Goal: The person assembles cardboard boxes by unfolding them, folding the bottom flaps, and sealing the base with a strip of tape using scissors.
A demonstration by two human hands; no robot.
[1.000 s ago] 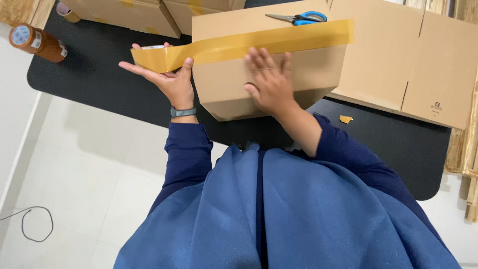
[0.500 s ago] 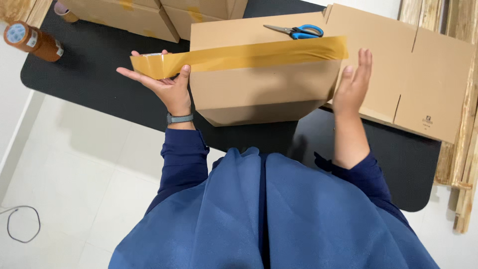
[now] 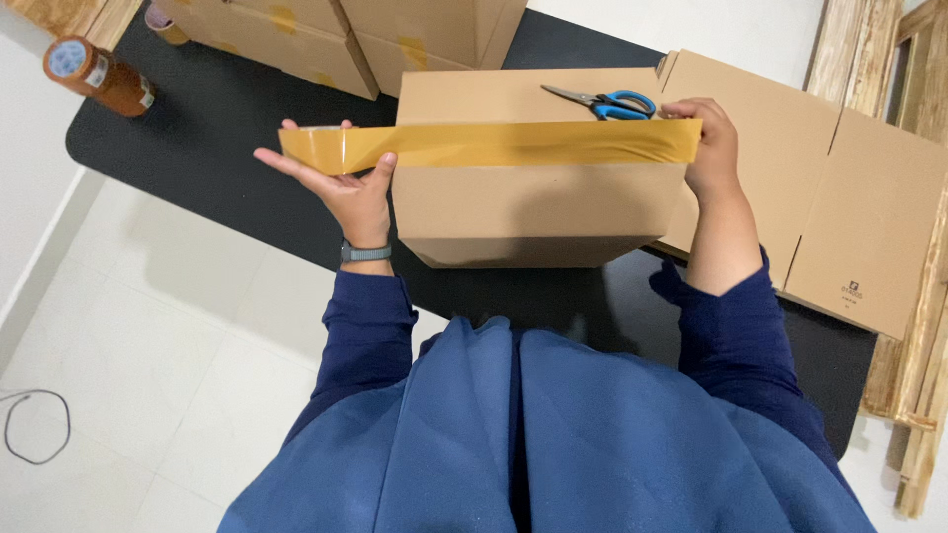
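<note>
Tape strip (image 3: 513,144) stretches taut between both hands, its long axis crosswise above the cardboard box (image 3: 538,202), left hand (image 3: 341,183) cupping the roll (image 3: 318,148), right hand (image 3: 706,138) pinching the free end

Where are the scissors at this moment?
In the head view, the scissors lie on top of the cardboard box, toward its far right, just beyond the tape strip and beside the right hand.

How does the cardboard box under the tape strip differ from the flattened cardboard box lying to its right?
The taped box is folded up into a closed, standing carton; the flat box lies unfolded on the black table. The taped box carries a brown tape strip and blue-handled scissors on top; the flat box bears neither. The left hand and right hand hold the strip over the taped box. Both are plain brown cardboard.
</note>
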